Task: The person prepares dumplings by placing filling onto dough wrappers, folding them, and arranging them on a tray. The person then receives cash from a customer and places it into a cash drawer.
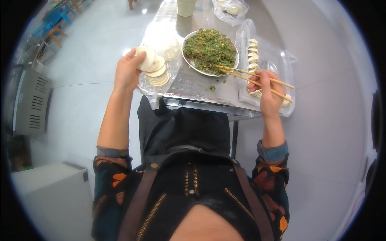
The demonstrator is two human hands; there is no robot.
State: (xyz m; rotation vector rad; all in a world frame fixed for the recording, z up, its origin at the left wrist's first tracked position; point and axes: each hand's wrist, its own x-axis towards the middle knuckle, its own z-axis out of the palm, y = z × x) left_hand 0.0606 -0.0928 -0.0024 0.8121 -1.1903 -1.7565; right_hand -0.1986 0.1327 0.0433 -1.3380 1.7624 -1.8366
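Note:
My left hand (pixel 128 67) pinches a round dumpling wrapper (pixel 146 57) between thumb and fingers, just over a leaning stack of wrappers (pixel 157 77). That stack lies on clear plastic at the table's left side. In my right hand (pixel 269 92) is a pair of wooden chopsticks (pixel 245 72), their tips at the near edge of the chopped green filling (pixel 209 49). The filling is heaped in a white bowl (pixel 192 64). Under and beyond my right hand, a row of folded dumplings (pixel 253 57) lies on a plastic-covered tray (pixel 283 64); my hand hides part of the row.
A pale green container (pixel 186 8) and a plastic bag of dough (pixel 232 9) stand at the far end of the metal table (pixel 196 86). Scraps of filling (pixel 212 88) lie near the front edge. Blue chair (pixel 54 18) and wooden stool (pixel 55 33) are at far left.

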